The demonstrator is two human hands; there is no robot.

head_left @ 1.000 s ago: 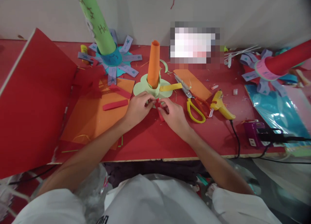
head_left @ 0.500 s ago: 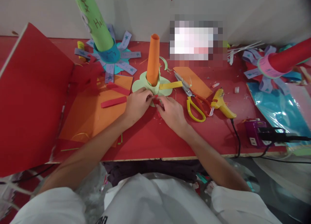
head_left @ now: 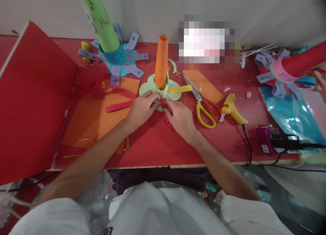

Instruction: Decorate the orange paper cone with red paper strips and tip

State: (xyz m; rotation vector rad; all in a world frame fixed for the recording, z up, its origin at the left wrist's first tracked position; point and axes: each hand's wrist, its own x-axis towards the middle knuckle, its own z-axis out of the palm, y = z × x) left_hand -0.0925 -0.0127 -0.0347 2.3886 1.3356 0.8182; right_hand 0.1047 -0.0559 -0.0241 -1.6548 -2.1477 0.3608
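An orange paper tube [head_left: 162, 63] stands upright in a pale green, petal-shaped paper base [head_left: 147, 87] in front of me. A yellow paper strip [head_left: 180, 89] sticks out from the base to the right. At the base's near edge, my left hand [head_left: 144, 107] and my right hand [head_left: 180, 116] meet with bent fingers. Between their fingertips is a red paper strip [head_left: 165, 105], partly hidden by the fingers. Two more red paper strips [head_left: 119, 106] lie left of my left hand, on orange paper [head_left: 94, 117].
Right of my hands lie scissors [head_left: 205, 114] with yellow and red handles, an orange sheet [head_left: 202, 85] and a yellow glue gun [head_left: 233, 109]. Its cord runs near a purple power block [head_left: 268, 139]. A green paper tube [head_left: 103, 27] and a red tube [head_left: 305, 63] stand farther off.
My left fingertips have shifted slightly at the red strip, and more of the strip shows at the base's near edge. My right hand has barely moved.
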